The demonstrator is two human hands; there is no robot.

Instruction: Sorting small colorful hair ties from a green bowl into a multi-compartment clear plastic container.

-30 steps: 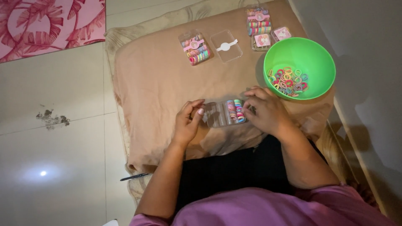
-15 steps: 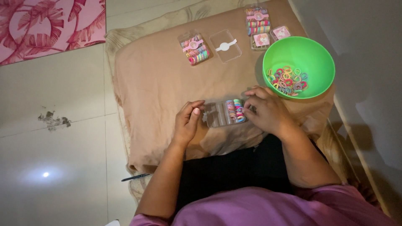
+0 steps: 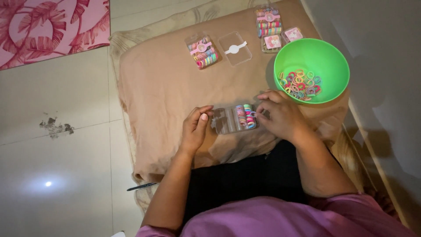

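Observation:
A small clear plastic case (image 3: pixel 229 120) lies on a tan cushion (image 3: pixel 166 87) in front of me, its right end filled with colourful small hair bands. My left hand (image 3: pixel 196 127) grips the case's left end. My right hand (image 3: pixel 280 115) rests at the case's right end, fingertips pinched on a hair band beside the row. A green bowl (image 3: pixel 333 61) with several loose coloured hair bands (image 3: pixel 300 84) stands just beyond my right hand.
Further back on the cushion lie a filled case of bands (image 3: pixel 202 51), an empty clear case (image 3: pixel 235 48), another filled case (image 3: pixel 268 22) and two small pink packets (image 3: pixel 283 38). A pen (image 3: pixel 141 186) lies on the tiled floor. A pink patterned mat (image 3: pixel 48 26) is at top left.
Both hands stay at the case; the fingers of the right hand have shifted slightly at its right end. The view has barely moved.

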